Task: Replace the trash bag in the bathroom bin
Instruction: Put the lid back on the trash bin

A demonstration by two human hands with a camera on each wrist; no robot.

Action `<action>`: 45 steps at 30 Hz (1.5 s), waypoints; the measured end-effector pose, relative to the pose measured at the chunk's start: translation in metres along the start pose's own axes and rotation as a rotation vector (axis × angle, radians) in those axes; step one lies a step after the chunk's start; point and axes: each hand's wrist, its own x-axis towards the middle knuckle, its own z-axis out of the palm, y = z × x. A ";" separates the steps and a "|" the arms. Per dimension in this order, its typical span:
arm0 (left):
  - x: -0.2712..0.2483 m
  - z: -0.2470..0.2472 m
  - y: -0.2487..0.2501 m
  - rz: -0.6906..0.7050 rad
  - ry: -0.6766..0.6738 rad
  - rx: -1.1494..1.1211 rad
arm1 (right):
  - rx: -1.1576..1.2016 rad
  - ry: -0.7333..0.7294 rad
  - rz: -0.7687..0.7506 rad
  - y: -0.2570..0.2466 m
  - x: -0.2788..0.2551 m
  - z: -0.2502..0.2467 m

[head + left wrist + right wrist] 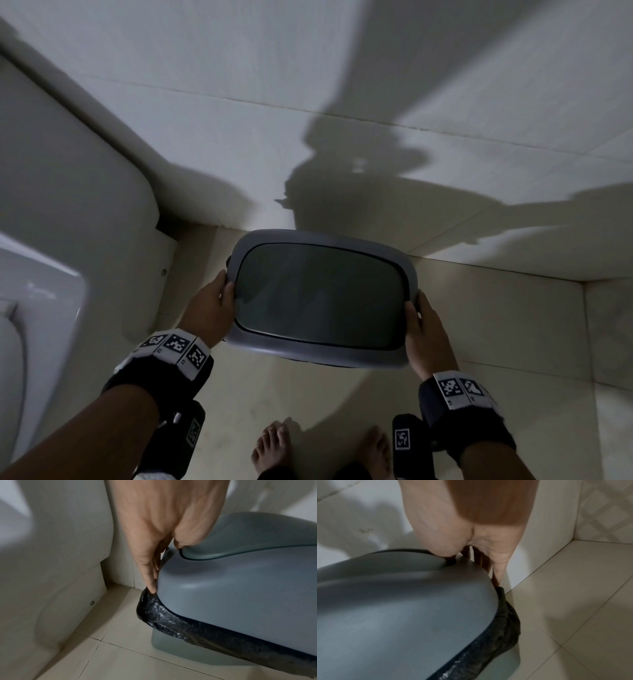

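Observation:
A grey bin lid [322,240] with a darker swing flap [318,294] sits over the bin in the corner of the floor. My left hand [212,308] grips the lid's left end, thumb on top and fingers [150,577] running down its side. My right hand [423,329] grips the right end the same way. In the wrist views a black trash bag [171,618] is folded over the bin's rim just under the lid [231,588], bunched at the right corner [505,626]. The pale bin body [164,641] shows below it. The bin's inside is hidden.
A white toilet [68,205] stands close on the left, a hand's width from the bin. The tiled wall [308,85] is right behind the bin, and a side wall [609,325] closes the right. My bare feet [270,448] stand on the beige floor tiles [274,394].

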 end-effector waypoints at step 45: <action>-0.039 0.012 -0.014 -0.293 0.033 -0.273 | 0.388 -0.044 0.280 0.030 -0.038 0.015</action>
